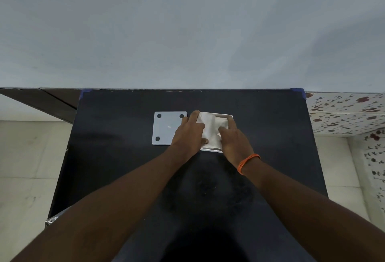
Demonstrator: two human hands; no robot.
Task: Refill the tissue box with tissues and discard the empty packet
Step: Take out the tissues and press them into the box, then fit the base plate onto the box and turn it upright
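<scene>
A white stack of tissues lies in an open white tissue box on the black table. Only the box's rim shows, at the far right corner and along the near edge. My left hand presses on the left side of the tissues, thumb at their near edge. My right hand, with an orange band on the wrist, presses on their right side, a finger reaching the far right corner. Left of the box lies its flat white lid with dark round spots at the corners. No packet is visible.
The table stands against a pale grey wall. A dark wooden surface lies beyond the left edge, over light floor tiles. To the right, a floral-patterned cloth hangs close to the table's far right corner.
</scene>
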